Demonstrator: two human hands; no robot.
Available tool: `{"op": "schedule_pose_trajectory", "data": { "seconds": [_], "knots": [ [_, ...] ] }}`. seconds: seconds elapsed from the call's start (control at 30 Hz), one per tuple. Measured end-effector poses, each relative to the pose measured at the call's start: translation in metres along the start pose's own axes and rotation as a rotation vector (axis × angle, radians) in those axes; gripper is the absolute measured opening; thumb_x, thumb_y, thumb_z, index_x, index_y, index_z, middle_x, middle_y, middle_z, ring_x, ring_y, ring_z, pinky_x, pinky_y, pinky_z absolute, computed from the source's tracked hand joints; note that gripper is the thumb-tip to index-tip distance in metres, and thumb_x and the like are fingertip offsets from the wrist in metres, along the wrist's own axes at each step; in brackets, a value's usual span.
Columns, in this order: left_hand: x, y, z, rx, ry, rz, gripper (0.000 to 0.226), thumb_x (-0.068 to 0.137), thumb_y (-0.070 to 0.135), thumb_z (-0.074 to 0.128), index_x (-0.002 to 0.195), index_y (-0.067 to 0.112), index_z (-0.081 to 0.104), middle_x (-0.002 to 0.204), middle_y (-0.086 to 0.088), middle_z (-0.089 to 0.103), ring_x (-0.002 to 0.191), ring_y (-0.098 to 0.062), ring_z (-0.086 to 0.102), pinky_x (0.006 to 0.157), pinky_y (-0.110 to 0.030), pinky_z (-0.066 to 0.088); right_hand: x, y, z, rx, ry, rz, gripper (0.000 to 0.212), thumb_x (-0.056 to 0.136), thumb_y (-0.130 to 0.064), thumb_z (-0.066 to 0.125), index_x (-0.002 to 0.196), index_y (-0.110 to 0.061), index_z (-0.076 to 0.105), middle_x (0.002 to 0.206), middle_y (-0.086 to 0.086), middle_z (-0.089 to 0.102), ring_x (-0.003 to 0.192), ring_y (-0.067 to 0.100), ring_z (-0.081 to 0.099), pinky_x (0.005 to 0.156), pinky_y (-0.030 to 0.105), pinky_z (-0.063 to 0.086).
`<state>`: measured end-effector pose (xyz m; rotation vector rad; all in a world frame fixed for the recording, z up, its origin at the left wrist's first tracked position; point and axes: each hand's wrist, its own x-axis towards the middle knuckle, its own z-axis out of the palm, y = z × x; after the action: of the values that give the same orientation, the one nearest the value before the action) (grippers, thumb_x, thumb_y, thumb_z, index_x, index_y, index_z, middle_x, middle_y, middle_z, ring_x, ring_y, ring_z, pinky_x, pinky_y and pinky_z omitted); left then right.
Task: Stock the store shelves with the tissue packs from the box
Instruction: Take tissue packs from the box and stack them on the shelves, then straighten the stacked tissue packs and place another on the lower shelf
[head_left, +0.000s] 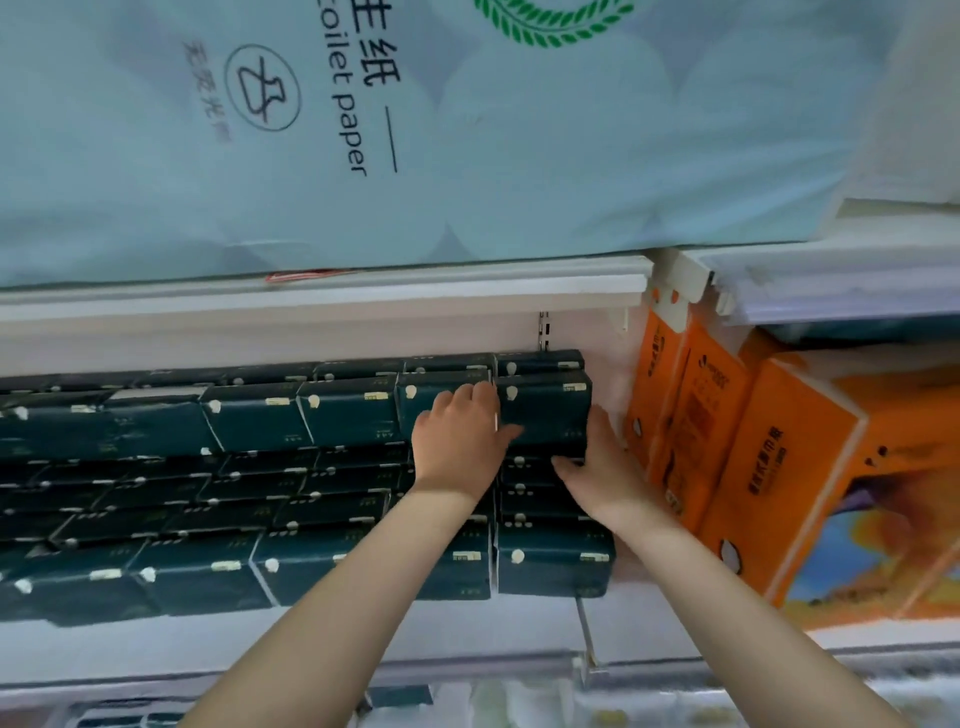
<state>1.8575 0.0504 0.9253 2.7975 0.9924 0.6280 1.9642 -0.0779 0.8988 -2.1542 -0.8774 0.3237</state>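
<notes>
Shelf (493, 634) under the big toilet paper bale (363, 130) is almost full, and you're clamping the top-right tissue pack (545, 410) between both hands, left hand (462, 441) hooked over its left edge, right hand (597, 467) cupping its right end, so I'd just push it straight back.

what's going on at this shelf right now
A person is stocking a store shelf with two bare hands. Both are on the dark green tissue pack at the top of the right-hand end stack: the left hand grips its left edge and the right hand holds its right side, thumb underneath. Matching stacked packs already fill most of the shelf. Orange tissue packs stand to the right. No box is in view.
</notes>
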Motion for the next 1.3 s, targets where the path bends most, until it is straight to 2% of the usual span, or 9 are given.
{"op": "schedule_pose_trajectory", "data": {
  "seconds": [0.13,0.23,0.57,0.7,0.8,0.87,1.0,1.1,1.3],
  "knots": [
    [-0.044,-0.016,-0.03,-0.146,-0.175,0.032,0.06,0.098,0.044,0.06,0.15,0.022,0.038,0.152,-0.002,0.043,0.142,-0.026,0.035,0.113,-0.044,0.037,-0.04,-0.004,-0.011,-0.184,-0.127,-0.015,0.081,0.099,-0.035,0.057,0.16,-0.022,0.006,0.167,0.0,0.006,0.153,0.02,0.013,0.124,0.035,0.019],
    [-0.088,-0.035,-0.045,-0.185,-0.196,0.089,0.071,0.096,0.044,0.063,0.155,0.022,0.031,0.156,-0.003,0.039,0.145,-0.026,0.031,0.117,-0.044,0.033,-0.08,-0.005,-0.016,-0.231,-0.104,-0.168,0.087,0.094,-0.042,0.063,0.16,-0.02,0.009,0.167,0.003,0.009,0.152,0.018,0.013,0.119,0.025,0.011],
    [-0.24,-0.073,-0.035,-0.29,-0.197,0.058,0.078,0.094,0.048,0.066,0.158,0.027,0.027,0.162,0.007,0.032,0.148,-0.011,0.023,0.114,-0.017,0.014,-0.185,0.018,0.013,-0.252,-0.16,-0.369,0.083,0.092,-0.052,0.06,0.158,-0.028,0.016,0.166,-0.009,0.009,0.152,0.01,0.009,0.123,0.035,0.016],
    [-0.295,-0.081,-0.025,-0.293,-0.178,0.07,0.073,0.093,0.041,0.07,0.154,0.02,0.037,0.156,0.001,0.042,0.145,-0.014,0.028,0.118,-0.019,0.017,-0.223,0.031,0.035,-0.239,-0.207,-0.416,0.077,0.091,-0.05,0.06,0.156,-0.029,0.025,0.164,-0.011,0.017,0.151,0.007,0.013,0.12,0.026,0.012],
    [-0.339,-0.093,-0.012,-0.231,-0.183,0.088,0.073,0.09,0.044,0.071,0.152,0.016,0.042,0.155,-0.002,0.045,0.143,-0.018,0.033,0.119,-0.025,0.02,-0.26,0.044,0.058,-0.098,-0.334,-0.346,0.076,0.087,-0.052,0.062,0.153,-0.034,0.03,0.159,-0.022,0.022,0.143,-0.007,0.017,0.113,0.009,0.009],
    [-0.37,-0.101,-0.003,-0.274,-0.191,0.021,0.073,0.088,0.05,0.068,0.151,0.024,0.041,0.152,0.012,0.042,0.142,-0.011,0.033,0.117,-0.026,0.025,-0.28,0.057,0.076,-0.098,-0.427,-0.326,0.076,0.089,-0.048,0.065,0.154,-0.036,0.028,0.157,-0.025,0.019,0.141,-0.013,0.013,0.11,0.002,0.005],
    [-0.419,-0.118,0.019,-0.331,-0.275,-0.174,0.073,0.088,0.047,0.074,0.151,0.029,0.042,0.149,0.013,0.045,0.139,-0.01,0.034,0.114,-0.03,0.031,-0.306,0.082,0.107,-0.179,-0.639,-0.181,0.079,0.093,-0.047,0.063,0.156,-0.036,0.018,0.163,-0.02,0.011,0.15,0.0,0.01,0.121,0.022,0.011],
    [-0.444,-0.129,0.032,-0.458,-0.399,-0.389,0.078,0.086,0.054,0.07,0.153,0.034,0.036,0.142,0.025,0.038,0.14,-0.003,0.031,0.109,-0.02,0.025,-0.321,0.091,0.132,-0.158,-0.729,-0.099,0.078,0.091,-0.051,0.062,0.156,-0.037,0.02,0.161,-0.023,0.016,0.148,0.002,0.018,0.116,0.022,0.017],
    [-0.497,-0.169,0.046,-0.603,-0.364,-0.746,0.068,0.088,0.043,0.075,0.147,0.026,0.047,0.139,0.012,0.055,0.124,0.0,0.047,0.1,-0.022,0.035,-0.351,0.102,0.195,-0.107,-0.837,0.033,0.068,0.089,-0.048,0.066,0.15,-0.034,0.037,0.152,-0.017,0.038,0.134,-0.001,0.037,0.101,0.014,0.026]
  ]
}}
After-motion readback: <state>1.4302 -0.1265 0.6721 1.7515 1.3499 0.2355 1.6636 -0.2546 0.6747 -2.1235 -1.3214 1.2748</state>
